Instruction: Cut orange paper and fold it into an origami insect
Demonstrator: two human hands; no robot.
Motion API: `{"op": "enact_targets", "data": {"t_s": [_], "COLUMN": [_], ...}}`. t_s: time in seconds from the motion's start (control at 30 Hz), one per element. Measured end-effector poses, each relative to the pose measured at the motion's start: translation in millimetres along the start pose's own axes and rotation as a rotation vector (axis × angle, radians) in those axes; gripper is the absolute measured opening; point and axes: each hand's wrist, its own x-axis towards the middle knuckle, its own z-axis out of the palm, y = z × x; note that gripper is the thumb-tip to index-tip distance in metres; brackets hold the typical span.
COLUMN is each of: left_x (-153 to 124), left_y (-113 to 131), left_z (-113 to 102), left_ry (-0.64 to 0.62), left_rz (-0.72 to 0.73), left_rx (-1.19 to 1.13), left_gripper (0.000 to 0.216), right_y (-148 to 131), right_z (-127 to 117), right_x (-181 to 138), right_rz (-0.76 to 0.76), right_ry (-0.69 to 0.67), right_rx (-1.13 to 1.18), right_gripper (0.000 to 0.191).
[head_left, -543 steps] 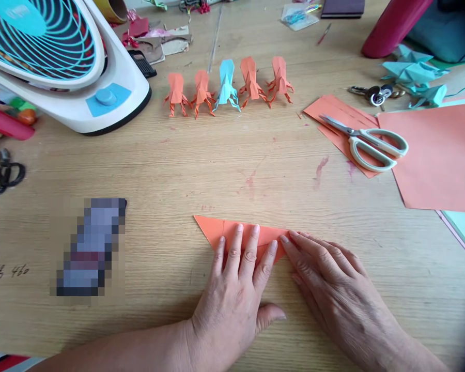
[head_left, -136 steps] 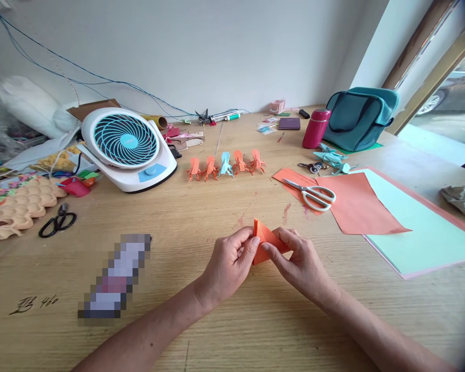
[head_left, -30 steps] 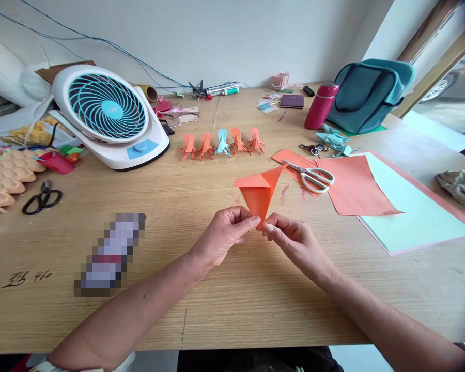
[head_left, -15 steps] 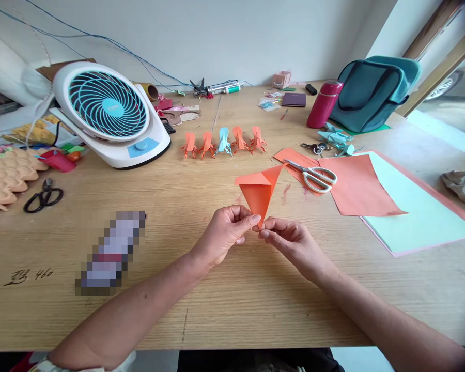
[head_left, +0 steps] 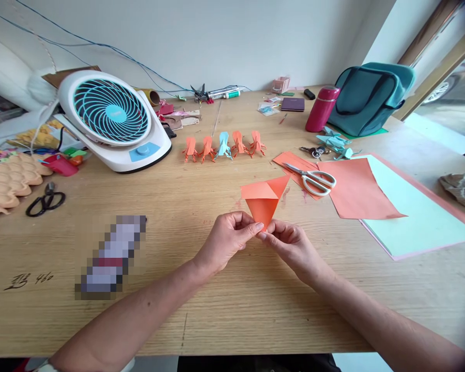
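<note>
A folded sheet of orange paper (head_left: 262, 205) is held up over the table, its narrow point downward and its wide flaps fanning out at the top. My left hand (head_left: 232, 238) pinches it near the lower point, thumb in front. From the other side, my right hand (head_left: 290, 247) grips the same lower tip between thumb and fingers. The two hands nearly meet there, and the fingertips behind the paper are hidden. Beyond it stands a row of several folded paper insects, orange ones (head_left: 238, 143) and a light blue one (head_left: 223, 144).
White-handled scissors (head_left: 318, 181) lie on orange paper (head_left: 362, 191) and pale green sheets (head_left: 422, 227) at right. A fan (head_left: 143, 152), black scissors (head_left: 45, 200) and a blurred-out phone-like object (head_left: 110, 258) are at left. A pink flask (head_left: 321, 109) and teal bag (head_left: 366, 101) stand behind.
The orange folded paper has turned and tilted, so its front flap looks wider and sits slightly lower. Both hands keep their hold on its tip. The whole view has shifted slightly.
</note>
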Motion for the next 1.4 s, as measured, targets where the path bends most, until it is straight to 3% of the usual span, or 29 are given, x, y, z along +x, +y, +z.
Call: {"op": "enact_targets", "data": {"t_s": [0.77, 1.1, 1.4], "left_x": [4.5, -5.4, -5.0], "left_y": [11.0, 8.2, 17.3], "left_z": [-13.0, 2.5, -2.2], "left_ry": [0.089, 0.095, 0.135], "left_rz": [0.095, 0.112, 0.187], "left_rx": [-0.147, -0.082, -0.046], "left_gripper": [0.033, 0.030, 0.024], "right_y": [2.7, 5.1, 5.7], "right_z": [-0.5, -1.7, -3.5], "right_x": [-0.4, 1.8, -0.9], "right_rz": [0.063, 0.105, 0.141], "right_ry": [-0.118, -0.038, -0.062], "right_rx": [0.004, 0.025, 0.005], "right_gripper": [0.042, 0.044, 0.042]}}
